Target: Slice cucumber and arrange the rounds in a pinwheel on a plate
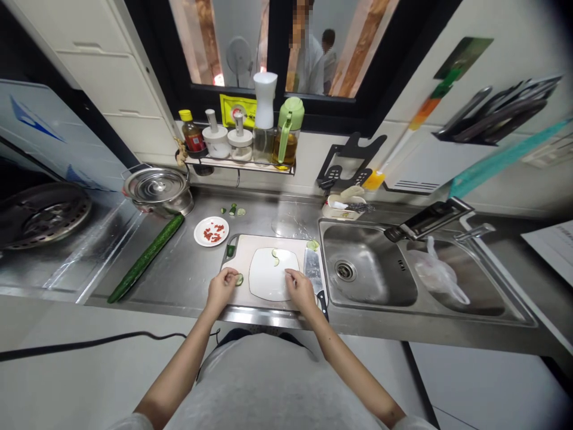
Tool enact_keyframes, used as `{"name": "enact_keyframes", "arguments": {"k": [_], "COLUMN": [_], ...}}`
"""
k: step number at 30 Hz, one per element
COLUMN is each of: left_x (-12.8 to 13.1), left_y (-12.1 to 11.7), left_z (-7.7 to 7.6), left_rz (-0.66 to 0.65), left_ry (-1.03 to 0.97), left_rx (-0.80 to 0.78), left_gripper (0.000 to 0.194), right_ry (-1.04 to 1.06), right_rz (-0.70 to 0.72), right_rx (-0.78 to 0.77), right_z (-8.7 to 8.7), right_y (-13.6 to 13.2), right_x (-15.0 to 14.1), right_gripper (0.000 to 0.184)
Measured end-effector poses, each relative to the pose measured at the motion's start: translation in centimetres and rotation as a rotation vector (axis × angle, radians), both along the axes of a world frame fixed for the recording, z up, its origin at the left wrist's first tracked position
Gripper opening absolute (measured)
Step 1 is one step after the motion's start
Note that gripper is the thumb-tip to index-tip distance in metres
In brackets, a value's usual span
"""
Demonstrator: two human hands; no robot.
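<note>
My left hand (222, 286) is pinched on a cucumber slice (239, 279) at the left side of the cutting board (242, 254). The white square plate (264, 278) lies on the board, with a few thin cucumber slices (275, 257) near its far edge. Over the plate's right rim is my right hand (301, 288), thumb and finger closed together; whatever may be between them is too small to make out. A kitchen knife (313, 269) rests along the board's right side, with cucumber slices (312, 245) by its tip. At the board's upper left sits a cucumber piece (230, 251).
A long cucumber (147, 257) lies on the steel counter at left. Behind the board are a small plate of red bits (211, 232) and cucumber scraps (233, 209). A lidded pot (159, 188) stands farther back. The double sink (371, 263) is at right, below a faucet (430, 219).
</note>
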State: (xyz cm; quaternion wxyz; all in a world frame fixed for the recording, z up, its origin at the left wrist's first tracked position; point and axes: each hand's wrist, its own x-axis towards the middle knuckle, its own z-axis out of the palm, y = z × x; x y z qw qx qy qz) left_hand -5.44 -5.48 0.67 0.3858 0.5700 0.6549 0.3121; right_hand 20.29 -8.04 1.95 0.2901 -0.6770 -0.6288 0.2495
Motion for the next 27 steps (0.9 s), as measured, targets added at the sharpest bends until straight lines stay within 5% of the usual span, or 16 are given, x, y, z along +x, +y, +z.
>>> {"name": "enact_keyframes", "arguments": {"k": [5,12,18,24,27], "left_x": [2.4,5.6,6.5,7.1,7.7], "left_y": [1.8,2.5,2.7,2.8,2.9], "left_z": [3.0,6.9,7.4,7.8,8.1], "left_rz": [0.041,-0.122,-0.014,-0.098,-0.118], "left_ry": [-0.496,-0.663,-0.631,-0.765,-0.856], "left_rx": [-0.047,-0.072,-0.113,-0.547,-0.581], "left_gripper": [0.032,0.04,0.046,0.056,0.047], "right_ry": [0.194,0.482,0.565,0.543,0.499], "right_rz": [0.04,0.199,0.084,0.095,0.13], "right_rx": [-0.007,-0.025,0.044,0.097,0.118], "right_z": [2.4,5.0,5.9,6.9,7.0], "right_y": [1.8,3.3,4.0,4.2,4.1], "right_x": [-1.7,-4.3,-3.9,-3.0,-2.6], "right_gripper": [0.03,0.026,0.021,0.021,0.018]}}
